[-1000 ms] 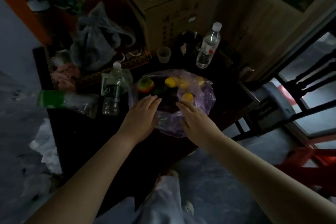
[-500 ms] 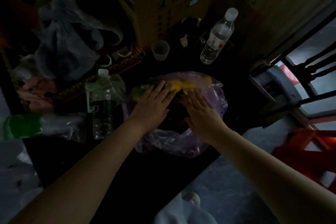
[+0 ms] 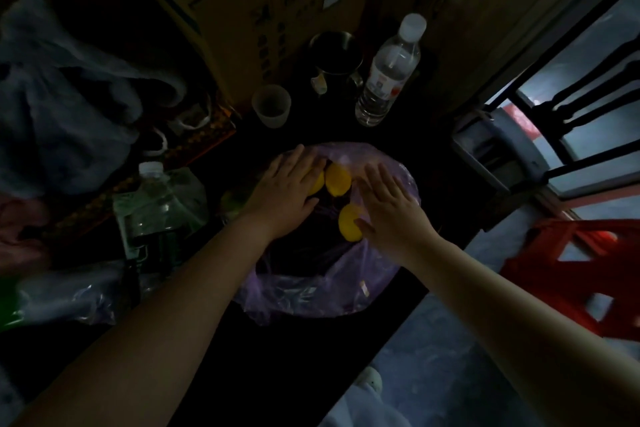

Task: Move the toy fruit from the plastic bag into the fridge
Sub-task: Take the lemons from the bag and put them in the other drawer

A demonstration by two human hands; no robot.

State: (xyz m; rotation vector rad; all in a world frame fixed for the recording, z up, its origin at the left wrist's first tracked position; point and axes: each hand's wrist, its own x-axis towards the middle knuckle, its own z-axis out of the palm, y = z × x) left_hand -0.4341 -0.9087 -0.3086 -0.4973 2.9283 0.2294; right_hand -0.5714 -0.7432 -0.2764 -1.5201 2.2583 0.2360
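A pale purple plastic bag [image 3: 311, 291] lies open on a dark table [image 3: 214, 333]. Inside it I see yellow toy fruit: one piece [image 3: 338, 179] near the far rim, one [image 3: 349, 222] lower down, and another [image 3: 317, 184] partly under my left fingers. My left hand [image 3: 285, 191] lies flat with straight fingers over the bag's left side. My right hand [image 3: 389, 205] lies flat over the right side, its thumb touching the lower yellow fruit. Neither hand grips anything. The fridge is not in view.
A clear water bottle [image 3: 391, 69], a metal mug [image 3: 335, 55] and a small plastic cup [image 3: 271, 105] stand behind the bag. A cardboard box [image 3: 263, 7] sits at the back. More bottles [image 3: 152, 204] and a grey bag [image 3: 65, 97] crowd the left. A red stool [image 3: 571, 274] stands at right.
Both hands have moved forward onto the bag and spread apart, uncovering the yellow fruit between them. The camera has come closer to the table.
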